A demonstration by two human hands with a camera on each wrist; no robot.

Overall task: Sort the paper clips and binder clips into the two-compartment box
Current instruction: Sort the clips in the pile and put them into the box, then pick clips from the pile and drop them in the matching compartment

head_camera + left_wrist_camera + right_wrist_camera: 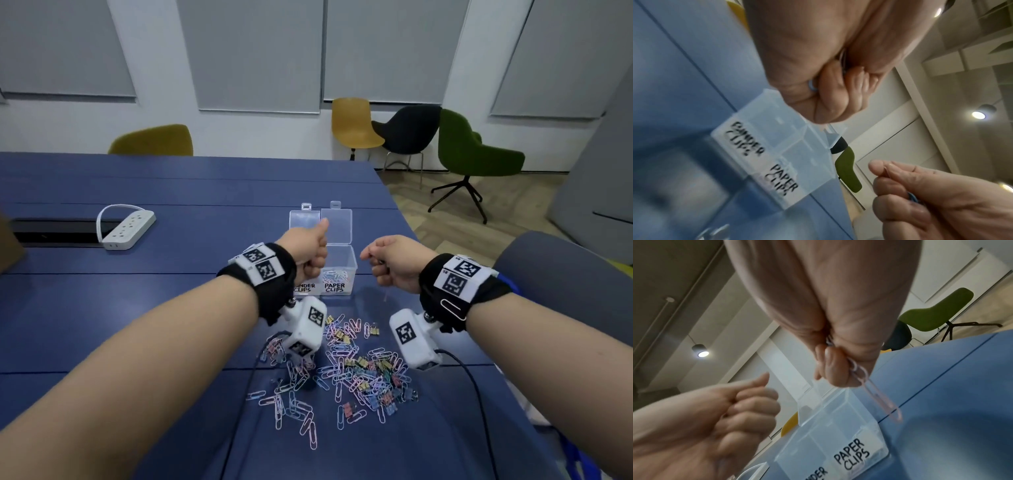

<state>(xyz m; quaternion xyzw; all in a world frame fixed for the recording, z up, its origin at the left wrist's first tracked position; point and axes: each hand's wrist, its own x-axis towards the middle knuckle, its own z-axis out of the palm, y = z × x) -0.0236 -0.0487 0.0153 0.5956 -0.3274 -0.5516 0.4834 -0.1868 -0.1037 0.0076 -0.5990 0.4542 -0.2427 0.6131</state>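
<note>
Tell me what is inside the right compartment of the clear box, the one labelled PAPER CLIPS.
In the head view, the paper clips compartment holds a small heap of pastel paper clips. Its white label covers the lowest part, so anything at the very bottom front cannot be seen.

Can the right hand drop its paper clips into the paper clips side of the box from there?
Probably yes. The right hand gripping paper clips hovers just right of the PAPER CLIPS compartment, whose lid stands open, with nothing between.
</note>
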